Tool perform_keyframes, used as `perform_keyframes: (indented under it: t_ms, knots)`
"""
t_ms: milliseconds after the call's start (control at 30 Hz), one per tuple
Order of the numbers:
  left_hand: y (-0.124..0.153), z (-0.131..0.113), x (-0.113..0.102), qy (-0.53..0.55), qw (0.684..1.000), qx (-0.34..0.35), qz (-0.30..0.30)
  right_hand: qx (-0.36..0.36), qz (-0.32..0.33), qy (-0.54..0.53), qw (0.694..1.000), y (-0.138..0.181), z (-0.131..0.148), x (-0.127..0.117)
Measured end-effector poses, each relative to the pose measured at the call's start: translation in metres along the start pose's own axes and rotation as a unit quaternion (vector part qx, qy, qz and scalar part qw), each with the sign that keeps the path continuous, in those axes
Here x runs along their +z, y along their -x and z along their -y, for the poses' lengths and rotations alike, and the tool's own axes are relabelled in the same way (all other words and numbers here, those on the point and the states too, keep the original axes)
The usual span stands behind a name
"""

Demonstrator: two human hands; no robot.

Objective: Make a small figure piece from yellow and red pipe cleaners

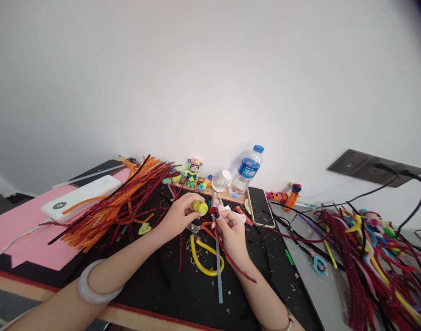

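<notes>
My left hand (183, 214) pinches a small yellow-green fuzzy piece (198, 207) that looks like shaped pipe cleaner. Close to its right, my right hand (233, 233) is closed on a dark red glittery pipe cleaner (243, 272), whose tail trails along the wrist. A small red coil (214, 210) shows at the fingertips. Below the right fingers a translucent glue stick (219, 280) points toward the front edge; whether the hand grips it too is hidden. Under both hands lies a bent yellow pipe cleaner (202, 269) on the black mat (182, 294).
Orange and red pipe cleaners (93, 225) lie across a white power bank (81, 197) at left. Behind the hands stand a fuzzy doll (193, 172), a tipped paper cup (222, 180) and a water bottle (245, 172). A phone (260, 207) and more pipe cleaners (355, 262) are rightward.
</notes>
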State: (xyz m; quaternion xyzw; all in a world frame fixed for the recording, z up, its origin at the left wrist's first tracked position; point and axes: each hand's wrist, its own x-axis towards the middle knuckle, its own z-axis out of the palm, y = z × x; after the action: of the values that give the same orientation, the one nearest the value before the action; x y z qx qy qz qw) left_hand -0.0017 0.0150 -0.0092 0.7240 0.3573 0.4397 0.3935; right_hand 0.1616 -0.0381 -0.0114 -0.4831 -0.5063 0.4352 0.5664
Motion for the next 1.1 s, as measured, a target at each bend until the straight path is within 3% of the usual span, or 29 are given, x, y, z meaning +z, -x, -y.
perform_keyframes:
  t_ms: [400,633,1100]
  knots:
    - [0.002,0.0,0.004,0.082,0.996,-0.023,0.019,0.043,-0.002,-0.076,0.996,-0.001,-0.008,0.003]
    - [0.006,-0.006,0.003,0.049,0.999,0.013,0.01,0.045,-0.021,-0.089,0.995,-0.002,-0.013,0.002]
    - [0.006,-0.007,0.004,0.046,0.998,-0.022,0.027,0.028,-0.024,-0.062,0.997,-0.002,-0.014,0.0]
